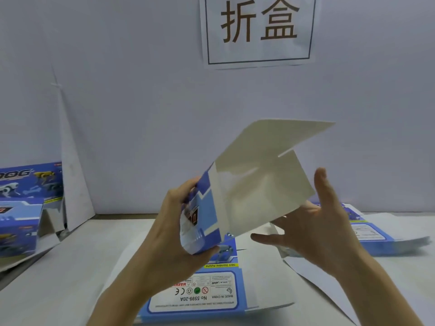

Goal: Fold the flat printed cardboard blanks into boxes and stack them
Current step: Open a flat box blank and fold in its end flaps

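The half-formed box (247,184) is held up over the middle of the table (58,267), with its white inside facing us and its flaps fanned toward the far wall. The left hand (179,222) grips its blue printed side, fingers curled round it. The right hand (313,227) is spread, fingers straight, at the box's lower right edge. Beneath lies a flat blank (211,290), print up. More flat blanks (376,234) pile up on the right, and finished boxes (18,227) stand at the left.
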